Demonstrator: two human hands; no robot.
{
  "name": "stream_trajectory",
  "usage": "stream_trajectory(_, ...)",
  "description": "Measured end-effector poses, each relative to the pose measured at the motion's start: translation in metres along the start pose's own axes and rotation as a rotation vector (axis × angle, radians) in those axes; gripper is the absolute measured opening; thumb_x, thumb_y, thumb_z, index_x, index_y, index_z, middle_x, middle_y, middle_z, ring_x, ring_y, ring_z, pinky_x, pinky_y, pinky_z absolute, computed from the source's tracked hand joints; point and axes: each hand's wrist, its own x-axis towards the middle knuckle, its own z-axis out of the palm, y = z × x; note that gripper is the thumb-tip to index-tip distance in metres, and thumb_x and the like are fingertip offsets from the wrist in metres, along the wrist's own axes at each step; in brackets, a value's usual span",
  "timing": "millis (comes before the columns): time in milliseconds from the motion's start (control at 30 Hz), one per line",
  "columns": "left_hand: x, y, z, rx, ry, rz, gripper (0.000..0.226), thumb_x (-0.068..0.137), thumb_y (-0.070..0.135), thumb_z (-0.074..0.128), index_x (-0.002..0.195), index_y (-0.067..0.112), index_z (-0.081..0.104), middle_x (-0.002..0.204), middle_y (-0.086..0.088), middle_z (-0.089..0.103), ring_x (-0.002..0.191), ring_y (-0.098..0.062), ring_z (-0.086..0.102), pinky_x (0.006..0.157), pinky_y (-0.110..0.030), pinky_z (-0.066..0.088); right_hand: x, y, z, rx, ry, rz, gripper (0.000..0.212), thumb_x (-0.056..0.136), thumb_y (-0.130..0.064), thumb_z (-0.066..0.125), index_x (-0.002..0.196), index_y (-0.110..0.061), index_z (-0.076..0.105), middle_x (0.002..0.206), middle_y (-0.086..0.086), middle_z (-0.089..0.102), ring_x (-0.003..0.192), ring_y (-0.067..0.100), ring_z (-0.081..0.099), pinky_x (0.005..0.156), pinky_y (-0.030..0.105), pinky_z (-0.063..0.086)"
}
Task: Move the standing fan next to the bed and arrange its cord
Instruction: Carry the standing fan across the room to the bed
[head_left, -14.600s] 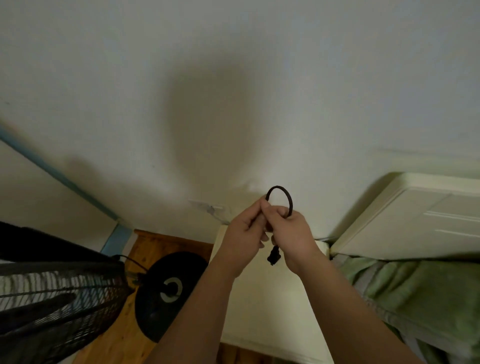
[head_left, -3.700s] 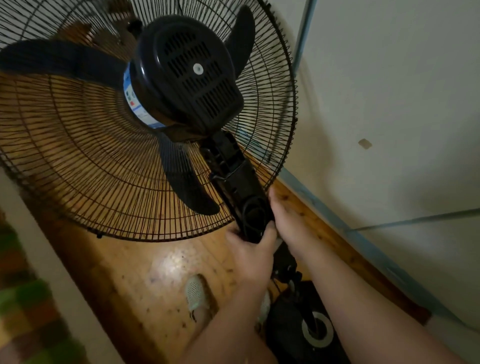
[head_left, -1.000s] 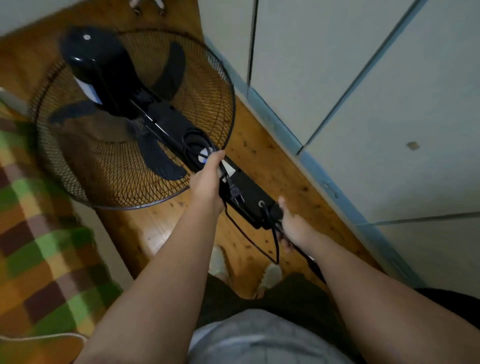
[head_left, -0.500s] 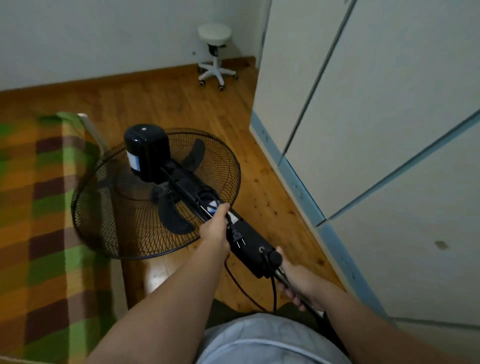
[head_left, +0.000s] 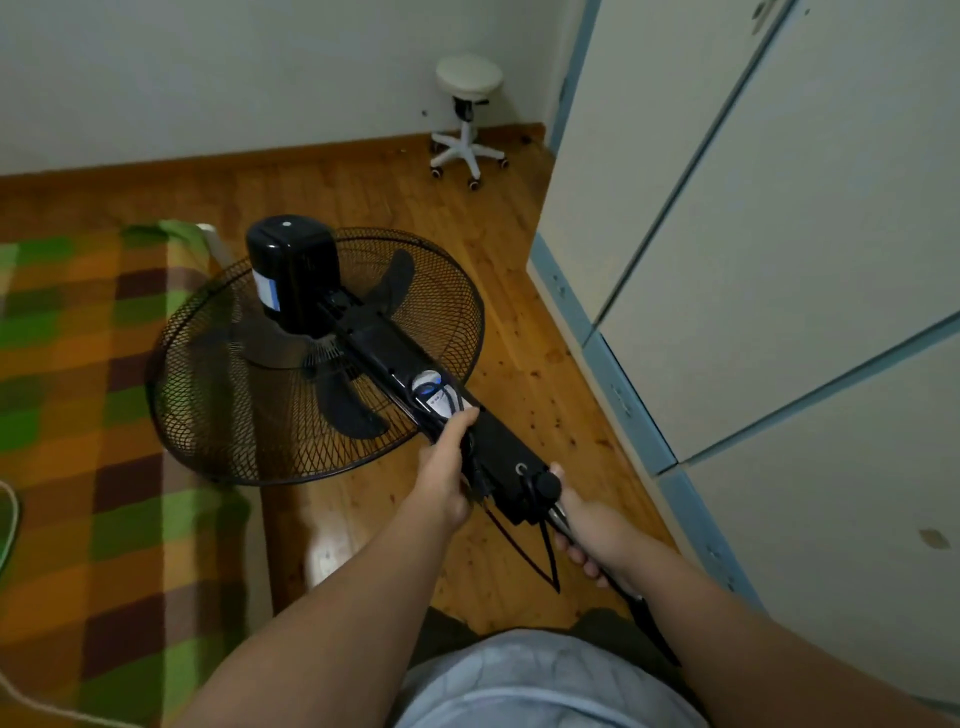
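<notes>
Between the bed (head_left: 78, 415) on the left and the pale wardrobe (head_left: 727, 260) on the right, the standing fan (head_left: 374, 343) leans away over the wooden floor (head_left: 519, 364), its round wire grille (head_left: 218, 395) at the bed's edge. Both arms reach forward. The left hand (head_left: 441, 478) grasps the glossy black column just near of the control panel; the right hand (head_left: 592, 525), nearer, curls around the thin metal pole. A black cord (head_left: 550, 561) hangs in a pointed loop between the 2 hands.

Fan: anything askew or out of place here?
The fan is tipped far over, not upright, with the left hand gripping its control box and the right hand gripping the pole. Its cord dangles loose beneath.
</notes>
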Motion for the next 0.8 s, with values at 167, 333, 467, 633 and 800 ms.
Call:
stream_trajectory(167, 0.004, 0.009, -0.007, 0.032, -0.058, -0.039, 0.060, 0.079, 0.038, 0.081, 0.128, 0.011, 0.059, 0.116, -0.018, 0.072, 0.103, -0.038, 0.071, 0.092, -0.055, 0.057, 0.007, -0.021, 0.014, 0.002, -0.002, -0.013, 0.089, 0.073, -0.095, 0.013, 0.070, -0.017, 0.058, 0.051, -0.003, 0.046, 0.047, 0.015, 0.039, 0.049, 0.025, 0.032)
stream_trajectory(333, 0.016, 0.021, -0.004, 0.016, 0.073, 0.024, 0.072, 0.075, 0.038, 0.086, 0.132, 0.011, 0.053, 0.117, -0.017, 0.069, 0.101, -0.037, 0.069, 0.093, -0.056, 0.056, 0.016, -0.036, 0.025, 0.008, -0.024, -0.025, 0.091, 0.072, -0.094, 0.013, 0.070, -0.016, 0.058, 0.052, -0.002, 0.047, 0.047, 0.015, 0.041, 0.049, 0.025, 0.034)
stream_trajectory(467, 0.029, 0.033, 0.001, 0.018, 0.142, 0.077, 0.075, 0.073, 0.037, 0.088, 0.133, 0.010, 0.052, 0.113, -0.015, 0.070, 0.096, -0.033, 0.071, 0.088, -0.051, 0.059, 0.028, -0.049, 0.023, 0.014, -0.061, -0.020, 0.091, 0.072, -0.094, 0.012, 0.071, -0.015, 0.057, 0.052, -0.002, 0.046, 0.047, 0.015, 0.041, 0.048, 0.024, 0.035)
stream_trajectory(633, 0.053, 0.053, 0.016, 0.064, 0.199, 0.097, 0.076, 0.074, 0.038, 0.086, 0.132, 0.009, 0.047, 0.114, -0.012, 0.068, 0.098, -0.031, 0.069, 0.092, -0.050, 0.058, 0.050, -0.073, 0.012, 0.024, -0.118, 0.006, 0.089, 0.072, -0.094, 0.012, 0.068, -0.016, 0.054, 0.050, -0.003, 0.045, 0.045, 0.015, 0.039, 0.047, 0.024, 0.034)
stream_trajectory(800, 0.090, 0.094, 0.048, 0.084, 0.220, 0.086, 0.072, 0.073, 0.036, 0.088, 0.129, 0.009, 0.052, 0.116, -0.014, 0.068, 0.100, -0.032, 0.069, 0.094, -0.051, 0.057, 0.088, -0.114, -0.012, 0.034, -0.148, 0.009, 0.090, 0.071, -0.095, 0.010, 0.067, -0.016, 0.053, 0.049, -0.003, 0.044, 0.043, 0.015, 0.038, 0.047, 0.023, 0.032)
